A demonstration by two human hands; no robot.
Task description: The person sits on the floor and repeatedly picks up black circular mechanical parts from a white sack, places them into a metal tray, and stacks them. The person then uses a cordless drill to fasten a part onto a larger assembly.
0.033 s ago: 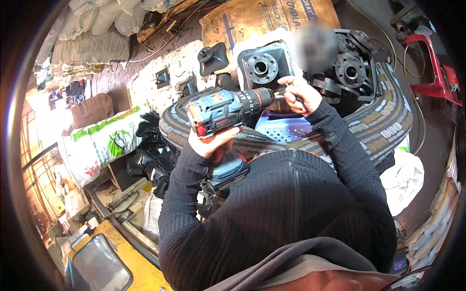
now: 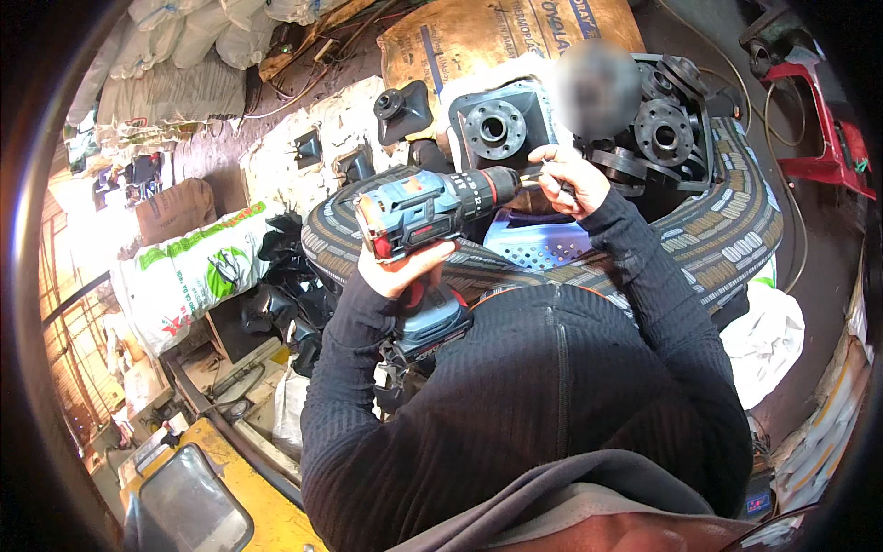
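Observation:
My left hand is closed round the handle of a blue and black cordless drill, whose chuck faces right. A short metal bit sticks out of the chuck. The fingers of my right hand are pinched at the bit's far end; its tip is hidden among them. Just beyond the drill lies a black square part with a round flange, its bolt holes and central opening showing.
A black crate of round flanges stands at the right. A lilac perforated plastic thing sits below my right hand, with a patterned curved cushion around it. Black cone-shaped parts lie farther left. A red stool stands far right.

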